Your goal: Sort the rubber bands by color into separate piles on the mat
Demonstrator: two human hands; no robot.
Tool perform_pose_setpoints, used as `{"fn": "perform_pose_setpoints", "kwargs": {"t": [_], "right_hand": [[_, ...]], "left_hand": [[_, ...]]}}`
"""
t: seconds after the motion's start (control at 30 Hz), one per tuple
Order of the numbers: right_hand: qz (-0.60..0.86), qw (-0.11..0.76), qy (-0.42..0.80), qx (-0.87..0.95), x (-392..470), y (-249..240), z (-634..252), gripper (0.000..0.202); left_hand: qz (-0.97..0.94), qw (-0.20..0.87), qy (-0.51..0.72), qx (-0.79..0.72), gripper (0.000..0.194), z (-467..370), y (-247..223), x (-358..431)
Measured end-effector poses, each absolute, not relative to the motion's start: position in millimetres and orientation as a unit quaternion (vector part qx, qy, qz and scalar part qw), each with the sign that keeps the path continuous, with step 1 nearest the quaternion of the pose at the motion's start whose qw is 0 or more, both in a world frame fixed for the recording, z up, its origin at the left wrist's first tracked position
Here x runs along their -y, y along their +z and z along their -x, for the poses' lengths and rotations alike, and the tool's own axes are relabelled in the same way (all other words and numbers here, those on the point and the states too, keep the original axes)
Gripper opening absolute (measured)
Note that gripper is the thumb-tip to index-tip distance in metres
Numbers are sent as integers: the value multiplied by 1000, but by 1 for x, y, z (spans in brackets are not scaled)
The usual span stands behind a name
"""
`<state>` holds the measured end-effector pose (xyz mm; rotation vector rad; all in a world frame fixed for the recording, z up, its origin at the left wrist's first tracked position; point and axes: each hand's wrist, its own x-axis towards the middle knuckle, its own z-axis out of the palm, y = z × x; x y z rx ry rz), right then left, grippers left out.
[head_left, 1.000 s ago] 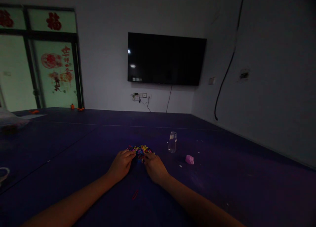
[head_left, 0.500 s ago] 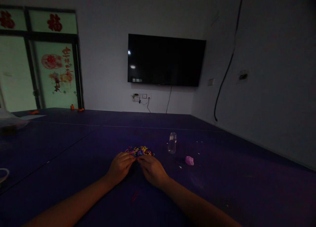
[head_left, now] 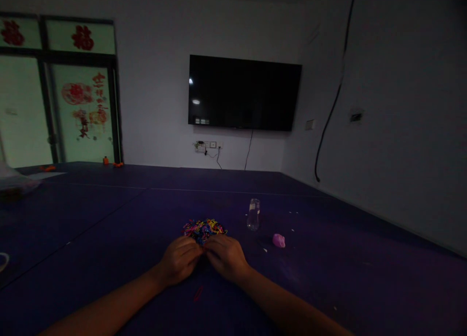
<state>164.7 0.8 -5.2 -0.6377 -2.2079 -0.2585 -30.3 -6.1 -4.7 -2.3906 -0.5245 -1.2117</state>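
Just on the near side of the pile of coloured bands [head_left: 204, 228], your two hands come together, low over the purple table [head_left: 328, 263]. Your left hand [head_left: 180, 259] comes in by the pile's near left edge and your right hand [head_left: 226, 256] by its near right edge. The fingers of both are bent inward, and the fingertips meet, or very nearly meet, in front of the pile's middle. The light there is too dim for you to tell whether they pinch a band between them.

The pile itself lies loose and tangled, with pink, blue, yellow and black strands showing. Nearer to you than the pile, between your forearms, a single red band [head_left: 198, 293] lies apart on the table.

To the right of the pile and a little beyond it, a clear jar [head_left: 253, 214] stands upright. Farther right of the pile, past the jar and nearer to you, sits a pink lump [head_left: 279, 240], with small white scraps [head_left: 265, 250] scattered about it. Well to the left of the pile, part of a white ring [head_left: 4, 261] shows at the edge of your view. Far beyond the pile, a dark television [head_left: 244, 93] hangs on the wall.
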Motion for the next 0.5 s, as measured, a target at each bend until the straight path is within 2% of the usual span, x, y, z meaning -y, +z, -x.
{"fn": "perform_pose_setpoints", "kwargs": {"t": [0.27, 0.5], "right_hand": [[255, 405, -116, 870, -3, -9, -165, 25], [280, 423, -85, 858, 12, -1, -158, 22]], "left_hand": [[858, 200, -440, 177, 18, 28, -2, 11], [810, 161, -475, 302, 21, 34, 6, 5]]}}
